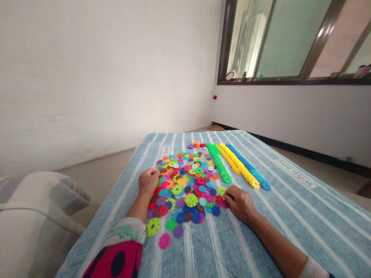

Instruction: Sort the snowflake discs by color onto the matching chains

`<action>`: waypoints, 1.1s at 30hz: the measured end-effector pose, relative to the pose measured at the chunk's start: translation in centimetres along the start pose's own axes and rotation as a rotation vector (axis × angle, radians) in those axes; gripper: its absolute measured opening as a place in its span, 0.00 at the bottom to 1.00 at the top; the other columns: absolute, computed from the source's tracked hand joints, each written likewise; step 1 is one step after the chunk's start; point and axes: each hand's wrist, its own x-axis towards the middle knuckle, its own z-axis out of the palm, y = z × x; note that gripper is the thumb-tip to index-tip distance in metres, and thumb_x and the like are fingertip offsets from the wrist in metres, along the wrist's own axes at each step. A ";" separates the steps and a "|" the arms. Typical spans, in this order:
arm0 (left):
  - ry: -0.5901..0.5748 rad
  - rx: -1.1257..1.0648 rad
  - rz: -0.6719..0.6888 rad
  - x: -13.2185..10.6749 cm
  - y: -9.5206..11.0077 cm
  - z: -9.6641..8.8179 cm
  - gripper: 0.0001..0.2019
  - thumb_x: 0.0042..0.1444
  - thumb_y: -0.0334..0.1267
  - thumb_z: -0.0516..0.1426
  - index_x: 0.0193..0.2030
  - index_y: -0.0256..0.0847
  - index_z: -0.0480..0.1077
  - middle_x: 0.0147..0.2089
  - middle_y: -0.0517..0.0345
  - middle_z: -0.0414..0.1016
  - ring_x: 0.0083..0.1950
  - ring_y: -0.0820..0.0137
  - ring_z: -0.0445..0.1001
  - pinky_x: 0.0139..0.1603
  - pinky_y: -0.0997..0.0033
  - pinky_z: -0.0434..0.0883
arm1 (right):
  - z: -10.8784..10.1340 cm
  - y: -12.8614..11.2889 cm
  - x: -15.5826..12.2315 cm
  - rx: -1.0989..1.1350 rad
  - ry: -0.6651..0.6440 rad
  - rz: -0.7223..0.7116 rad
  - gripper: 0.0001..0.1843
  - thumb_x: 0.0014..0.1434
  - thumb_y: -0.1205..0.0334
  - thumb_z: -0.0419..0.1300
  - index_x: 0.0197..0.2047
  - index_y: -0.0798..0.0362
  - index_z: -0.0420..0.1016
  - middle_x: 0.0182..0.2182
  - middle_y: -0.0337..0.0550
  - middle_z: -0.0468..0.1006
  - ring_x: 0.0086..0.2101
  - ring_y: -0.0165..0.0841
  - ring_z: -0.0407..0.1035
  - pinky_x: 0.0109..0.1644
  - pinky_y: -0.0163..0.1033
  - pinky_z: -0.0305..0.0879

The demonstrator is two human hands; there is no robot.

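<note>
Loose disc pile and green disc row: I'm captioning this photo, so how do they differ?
The loose disc pile mixes many colours; the green disc row shows only green. The pile spreads wide; the row forms a narrow line. Both have notched discs and lie on the striped cloth.

From far away I see the left hand (148, 181) at the left edge of a bright, messy pile of flat discs (187, 189), the right hand (240, 200) at its right edge near a lime disc (221, 190), and a green row (217, 163), yellow rows (239, 166) and a blue row (255, 173) on a stripy cloth (290, 216).
</note>
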 end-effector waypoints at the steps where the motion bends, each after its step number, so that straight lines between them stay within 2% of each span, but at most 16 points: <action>1: -0.004 0.005 -0.003 0.0 0.1 -0.1 0.14 0.45 0.41 0.53 0.32 0.39 0.76 0.33 0.54 0.79 0.37 0.63 0.75 0.39 0.69 0.68 | 0.0 0.0 0.0 0.012 -0.001 0.003 0.12 0.60 0.67 0.53 0.25 0.52 0.71 0.28 0.38 0.71 0.31 0.29 0.68 0.36 0.34 0.56; 14: -0.031 0.085 -0.012 0.0 0.5 -0.3 0.13 0.45 0.41 0.54 0.33 0.40 0.76 0.37 0.54 0.80 0.41 0.61 0.76 0.45 0.67 0.68 | -0.8 -0.2 0.1 0.149 -0.042 0.027 0.12 0.57 0.71 0.55 0.23 0.52 0.72 0.27 0.37 0.72 0.30 0.28 0.67 0.36 0.33 0.57; 25: -0.017 -0.002 -0.055 -0.8 1.2 -0.3 0.11 0.45 0.41 0.56 0.31 0.41 0.76 0.33 0.57 0.80 0.39 0.63 0.75 0.44 0.68 0.69 | -1.2 0.0 -0.3 0.176 -0.101 0.016 0.14 0.60 0.63 0.52 0.24 0.51 0.72 0.27 0.40 0.72 0.30 0.31 0.67 0.36 0.35 0.59; 28: -0.014 -0.005 -0.052 -0.8 1.0 -0.2 0.12 0.45 0.41 0.55 0.32 0.40 0.77 0.35 0.56 0.80 0.38 0.64 0.76 0.45 0.68 0.69 | -1.4 -0.1 -0.1 0.169 -0.113 0.055 0.13 0.59 0.63 0.53 0.24 0.51 0.72 0.27 0.40 0.73 0.29 0.31 0.68 0.35 0.35 0.59; 31: -0.020 -0.008 -0.046 -0.8 0.7 -0.2 0.12 0.45 0.41 0.55 0.32 0.40 0.77 0.34 0.56 0.80 0.38 0.64 0.76 0.45 0.68 0.69 | -2.0 -0.8 0.9 0.166 -0.185 0.125 0.14 0.58 0.63 0.53 0.22 0.51 0.72 0.24 0.38 0.75 0.27 0.30 0.68 0.33 0.34 0.58; 33: -0.021 -0.008 -0.039 -0.8 0.7 -0.1 0.11 0.45 0.41 0.55 0.32 0.40 0.77 0.34 0.57 0.80 0.38 0.64 0.75 0.45 0.69 0.70 | -2.2 -1.6 2.0 0.108 -0.224 0.175 0.14 0.60 0.62 0.53 0.25 0.50 0.74 0.22 0.37 0.76 0.26 0.30 0.69 0.32 0.34 0.56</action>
